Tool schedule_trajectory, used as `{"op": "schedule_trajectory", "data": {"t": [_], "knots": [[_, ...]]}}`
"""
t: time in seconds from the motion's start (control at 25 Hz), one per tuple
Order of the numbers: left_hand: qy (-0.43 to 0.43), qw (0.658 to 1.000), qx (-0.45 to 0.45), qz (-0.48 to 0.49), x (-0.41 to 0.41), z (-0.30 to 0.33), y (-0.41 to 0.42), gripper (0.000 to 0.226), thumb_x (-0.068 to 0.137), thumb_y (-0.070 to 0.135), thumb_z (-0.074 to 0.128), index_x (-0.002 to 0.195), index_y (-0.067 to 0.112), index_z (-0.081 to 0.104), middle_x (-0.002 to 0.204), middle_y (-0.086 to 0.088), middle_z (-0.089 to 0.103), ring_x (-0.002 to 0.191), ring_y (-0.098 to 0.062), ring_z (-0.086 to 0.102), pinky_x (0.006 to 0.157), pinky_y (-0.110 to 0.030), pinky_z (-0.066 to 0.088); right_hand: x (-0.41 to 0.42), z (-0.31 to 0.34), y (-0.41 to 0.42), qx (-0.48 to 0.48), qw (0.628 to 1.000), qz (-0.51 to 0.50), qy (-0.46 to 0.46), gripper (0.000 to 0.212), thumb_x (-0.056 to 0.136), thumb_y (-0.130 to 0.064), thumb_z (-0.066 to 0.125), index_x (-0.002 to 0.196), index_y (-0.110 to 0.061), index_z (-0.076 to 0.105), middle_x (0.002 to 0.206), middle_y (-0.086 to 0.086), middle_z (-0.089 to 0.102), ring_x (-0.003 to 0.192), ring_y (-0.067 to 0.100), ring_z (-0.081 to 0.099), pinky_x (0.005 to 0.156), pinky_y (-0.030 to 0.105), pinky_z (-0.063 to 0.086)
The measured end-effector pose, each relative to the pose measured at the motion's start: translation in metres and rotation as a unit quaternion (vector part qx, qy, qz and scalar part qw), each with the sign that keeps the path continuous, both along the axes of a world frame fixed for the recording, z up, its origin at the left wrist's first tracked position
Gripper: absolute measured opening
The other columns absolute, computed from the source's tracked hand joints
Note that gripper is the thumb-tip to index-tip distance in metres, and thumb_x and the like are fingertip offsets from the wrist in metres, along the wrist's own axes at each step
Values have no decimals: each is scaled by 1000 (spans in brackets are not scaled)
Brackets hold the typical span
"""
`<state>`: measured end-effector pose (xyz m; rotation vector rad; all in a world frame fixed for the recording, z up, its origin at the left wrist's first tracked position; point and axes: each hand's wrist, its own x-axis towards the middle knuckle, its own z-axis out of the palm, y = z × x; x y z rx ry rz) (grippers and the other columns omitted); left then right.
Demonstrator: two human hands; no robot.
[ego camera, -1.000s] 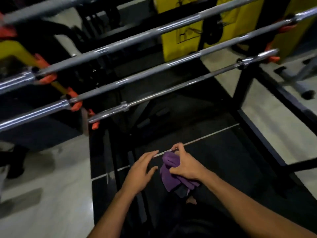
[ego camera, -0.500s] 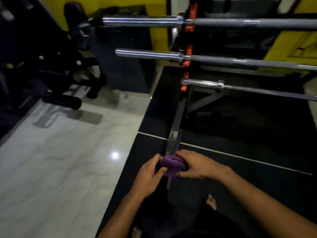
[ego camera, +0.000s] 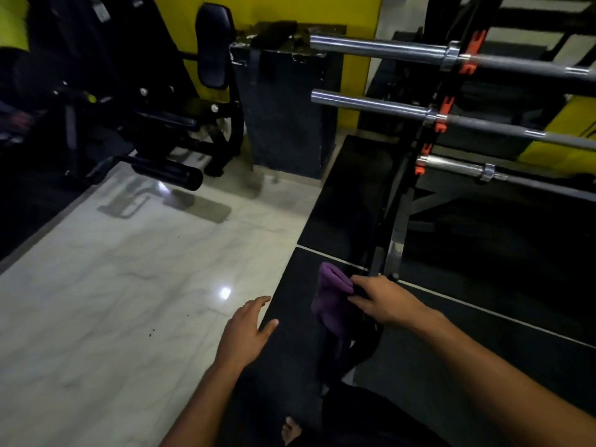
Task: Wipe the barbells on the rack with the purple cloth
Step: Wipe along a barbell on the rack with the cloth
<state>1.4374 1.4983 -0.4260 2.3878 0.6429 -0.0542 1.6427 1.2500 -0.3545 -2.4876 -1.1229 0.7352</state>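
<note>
I'm seeing three long steel barbells lying level on the black metal rack with orange hooks [ego camera: 443, 104], stacked one above another at upper right. Top barbell [ego camera: 380, 50], middle barbell [ego camera: 371, 104] and lowest barbell [ego camera: 451, 167] are all running with long axes left to right, their shiny sleeve ends pointing left, shafts leaving frame at right. The lowest one is sticking out least past the rack post.

The crumpled purple cloth [ego camera: 332, 301] is hanging low in centre frame, well below and apart from the barbells, bunched at the top and drooping downward over the dark rubber floor mat [ego camera: 290, 350].

My right hand [ego camera: 383, 301] is reaching in from the lower right, forearm stretched diagonally, fingers and thumb pinching the cloth's upper right edge. My left hand [ego camera: 248, 330] is hovering left of the cloth, not touching it, palm down, fingers relaxed and spread forward, holding nothing, sitting over the edge where the mat is meeting the pale marble floor [ego camera: 129, 301].

A dark boxy pillar [ego camera: 283, 114] is standing behind the barbell ends, against a yellow wall [ego camera: 290, 8]. A black gym machine with a padded roller [ego camera: 167, 171] is occupying the upper left. The rack's upright post is standing between the cloth and the barbells' shafts. A bare foot [ego camera: 292, 429] is showing at the bottom edge.
</note>
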Motion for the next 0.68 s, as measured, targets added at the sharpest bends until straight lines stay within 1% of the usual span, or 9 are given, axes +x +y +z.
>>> {"op": "schedule_trajectory", "data": {"t": [0.12,0.28,0.4,0.48,0.52,0.6,0.64,0.68], "knots": [[27,999,-10,20,-6,-4,16,50,96,46,58,141,33,45,140,8,52,126,-16,51,100,-33,46,-3,-3,9,-3,999,-34,2,18,92,-44,55,97,-26,54,94,-2,68,89,22,66,77,45,53],[53,998,-22,3,2,-10,36,49,96,45,59,141,33,45,142,9,51,127,-14,51,98,-31,46,-1,-5,26,-5,997,-80,-1,13,92,-40,58,93,-27,55,95,-1,69,90,23,65,78,43,53],[54,998,-34,-20,32,-13,54,48,95,46,60,140,35,45,141,10,51,126,-12,52,98,-30,47,11,-9,38,0,992,-130,5,13,93,-39,58,98,-27,59,95,-2,69,88,21,65,76,40,54],[51,997,-41,-38,65,-11,63,47,95,46,61,138,36,46,141,11,52,124,-10,54,98,-31,48,28,-8,43,13,987,-157,19,14,95,-38,58,104,-27,62,94,-4,69,87,18,65,75,39,53],[52,996,-46,-56,87,-10,68,47,94,46,61,138,36,47,141,10,52,123,-10,54,99,-32,49,39,-9,44,27,983,-177,31,12,96,-36,58,103,-28,62,93,-5,69,86,17,65,73,37,53],[59,991,-43,-111,138,-5,77,48,95,45,62,139,35,47,142,10,52,123,-10,55,98,-30,49,64,-7,45,67,967,-239,59,4,98,-32,57,97,-29,59,88,-8,67,82,12,64,68,30,49],[65,987,-36,-143,166,0,81,48,95,45,62,139,34,47,142,10,52,123,-10,56,98,-30,49,76,-7,44,97,951,-284,76,5,99,-31,57,96,-28,59,89,-8,66,83,12,63,69,30,49],[72,981,-26,-177,196,6,85,48,95,45,62,140,34,47,142,10,52,122,-10,56,98,-29,49,90,-9,41,135,927,-337,95,6,98,-30,56,99,-26,61,92,-6,67,86,14,63,75,32,50]]}}
